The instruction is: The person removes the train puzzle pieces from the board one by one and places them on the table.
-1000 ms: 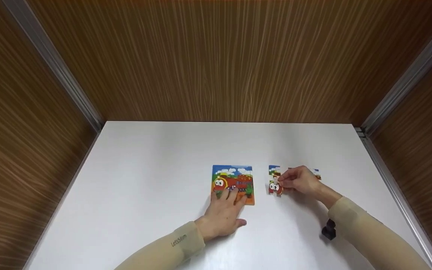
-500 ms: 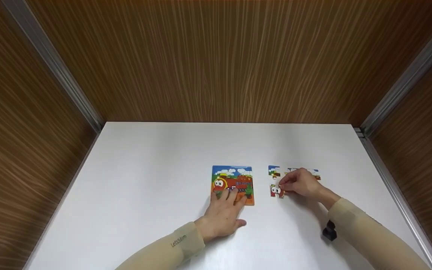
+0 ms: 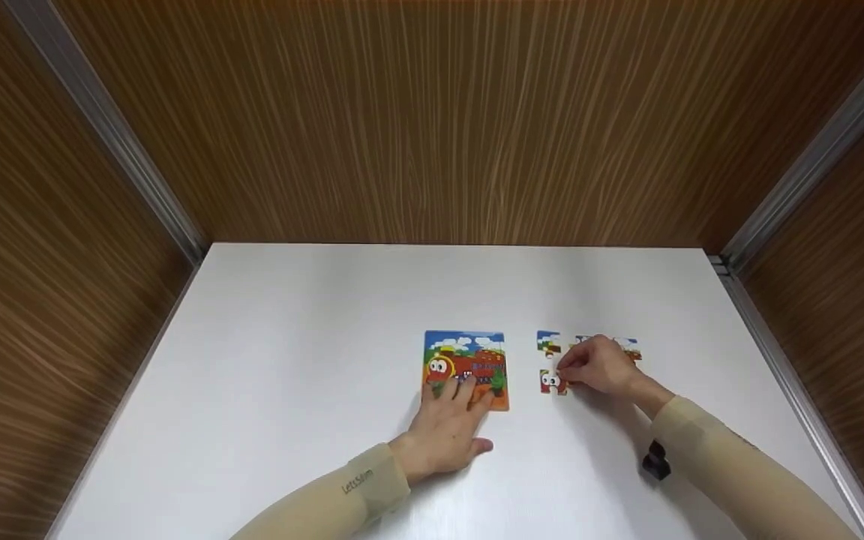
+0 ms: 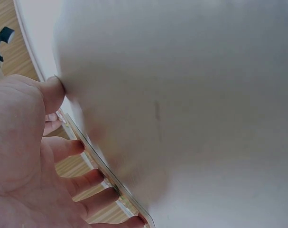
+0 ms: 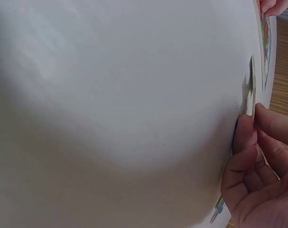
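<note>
My left hand (image 3: 447,431) lies with spread fingers on the lower part of a picture card (image 3: 469,346) showing a red cartoon train. In the left wrist view, fingertips touch the card's face near its edge (image 4: 113,178). My right hand (image 3: 603,367) pinches a jigsaw puzzle piece (image 3: 550,382) with the train's eyes on it, between thumb and fingers. That piece (image 5: 251,90) appears edge-on in the right wrist view; whether it touches the table is unclear. Just beyond it lies a blue-sky corner piece (image 3: 549,341), with a gap between them.
More joined puzzle pieces (image 3: 631,346) lie behind the right hand, which partly covers them. A black object (image 3: 655,461) shows beside the right forearm. Wood-grain panels (image 3: 447,127) surround the white table (image 3: 312,322) at the back and sides.
Since a second ago, the right hand has shifted the eyes piece slightly toward me, widening the gap to the corner piece. Over the last half second it barely moves. The left hand stays put.
</note>
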The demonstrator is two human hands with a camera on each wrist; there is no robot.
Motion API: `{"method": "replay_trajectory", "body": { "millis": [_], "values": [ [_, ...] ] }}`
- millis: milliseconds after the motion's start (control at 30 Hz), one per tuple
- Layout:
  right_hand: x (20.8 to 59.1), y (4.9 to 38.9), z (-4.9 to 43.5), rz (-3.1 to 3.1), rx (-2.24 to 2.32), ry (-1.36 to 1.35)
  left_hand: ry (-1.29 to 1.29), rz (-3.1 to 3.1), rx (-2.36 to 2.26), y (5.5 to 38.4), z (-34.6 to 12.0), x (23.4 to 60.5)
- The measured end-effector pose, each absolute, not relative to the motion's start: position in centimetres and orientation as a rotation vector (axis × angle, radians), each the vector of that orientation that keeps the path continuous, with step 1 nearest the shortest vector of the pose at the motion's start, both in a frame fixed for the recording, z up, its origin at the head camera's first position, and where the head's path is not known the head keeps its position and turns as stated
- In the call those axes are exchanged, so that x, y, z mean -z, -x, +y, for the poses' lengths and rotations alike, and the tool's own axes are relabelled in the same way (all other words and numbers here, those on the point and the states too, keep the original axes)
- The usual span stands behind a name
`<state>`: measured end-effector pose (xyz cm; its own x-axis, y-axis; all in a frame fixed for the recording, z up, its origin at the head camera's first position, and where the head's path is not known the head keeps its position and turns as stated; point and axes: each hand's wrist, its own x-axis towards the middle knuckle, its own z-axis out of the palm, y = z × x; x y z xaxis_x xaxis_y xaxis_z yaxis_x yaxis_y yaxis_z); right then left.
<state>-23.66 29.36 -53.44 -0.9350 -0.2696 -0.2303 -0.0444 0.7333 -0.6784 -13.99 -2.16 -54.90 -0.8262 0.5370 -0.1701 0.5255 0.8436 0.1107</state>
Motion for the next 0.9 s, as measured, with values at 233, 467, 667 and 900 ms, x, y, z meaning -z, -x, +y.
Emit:
{"method": "replay_trajectory", "body": {
  "millis": [233,467,667,900],
  "values": [
    [53.5,23.7,29.1,2.690,0.941,0.256,-0.819,2.828,-0.079,13.9,-2.2,54.9],
    [53.5,23.8,28.9,2.729,0.897,0.276,-0.811,2.810,-0.089,14.1,-2.1,54.8],
    [53.3,23.8,28.8,2.736,0.883,0.297,-0.802,2.793,-0.098,14.1,-2.1,54.8],
    [52.7,23.9,28.1,2.752,0.886,0.331,-0.797,2.790,-0.085,14.1,-2.0,54.8]
  ]
}}
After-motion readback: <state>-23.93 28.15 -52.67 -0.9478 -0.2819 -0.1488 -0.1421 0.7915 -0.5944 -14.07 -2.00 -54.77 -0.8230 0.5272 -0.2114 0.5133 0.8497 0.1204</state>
